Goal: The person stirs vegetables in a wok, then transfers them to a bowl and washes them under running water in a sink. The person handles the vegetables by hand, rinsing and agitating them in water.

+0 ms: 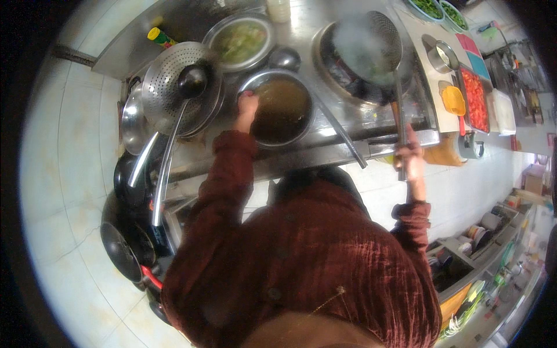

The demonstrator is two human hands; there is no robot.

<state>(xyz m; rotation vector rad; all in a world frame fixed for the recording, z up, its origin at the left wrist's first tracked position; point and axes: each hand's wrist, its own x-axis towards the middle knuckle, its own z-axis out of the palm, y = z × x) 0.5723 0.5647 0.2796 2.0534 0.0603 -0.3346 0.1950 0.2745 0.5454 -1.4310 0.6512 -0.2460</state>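
My left hand (pixel 248 106) grips the left rim of a round metal basin (pixel 285 143) of brown liquid. My right hand (pixel 410 158) is closed around the long handle of a perforated skimmer (pixel 386 32). The skimmer's bowl is over a steaming wok (pixel 361 65) on the stove, and steam blurs what the wok holds. Between the basin and the wok lies a ladle (pixel 285 59), its handle jutting past the counter's front edge. Behind the basin stands a metal bowl (pixel 239 41) with greenish food in liquid.
At left, a second ladle (pixel 192 81) rests in a perforated strainer (pixel 159 87), handle sticking out towards me. A yellow-capped container (pixel 161 37) stands behind. On the right are a tray of chopped red food (pixel 476 100), a yellow scoop (pixel 453 100) and a metal pot (pixel 442 56).
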